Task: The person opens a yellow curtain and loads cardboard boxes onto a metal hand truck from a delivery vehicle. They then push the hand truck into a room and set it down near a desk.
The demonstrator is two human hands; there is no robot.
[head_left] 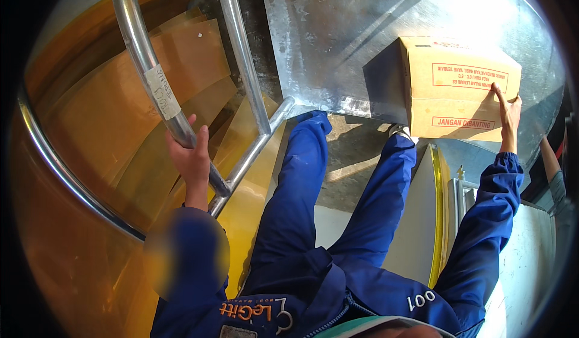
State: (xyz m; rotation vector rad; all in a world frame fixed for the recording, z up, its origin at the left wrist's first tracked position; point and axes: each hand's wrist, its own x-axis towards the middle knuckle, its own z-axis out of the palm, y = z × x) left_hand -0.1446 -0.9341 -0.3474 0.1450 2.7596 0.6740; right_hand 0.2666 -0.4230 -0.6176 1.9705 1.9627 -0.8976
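Observation:
My left hand is wrapped round a bent steel tube that carries a strip of handwritten tape. This tube joins a frame of other metal bars beside my left leg. Out to the right, my right hand grips the right side of a brown cardboard box with red printing, one finger lying on its printed face. The box is over a broad grey metal sheet and throws a shadow to its left. Whether its underside touches the sheet, I cannot tell. The fingers behind the box are hidden.
Several amber, translucent sheets stand at the left beyond the tubes. White panels with a yellow edge are to the right of my legs. Another person's arm shows at the far right. Strong glare covers the sheet's far part.

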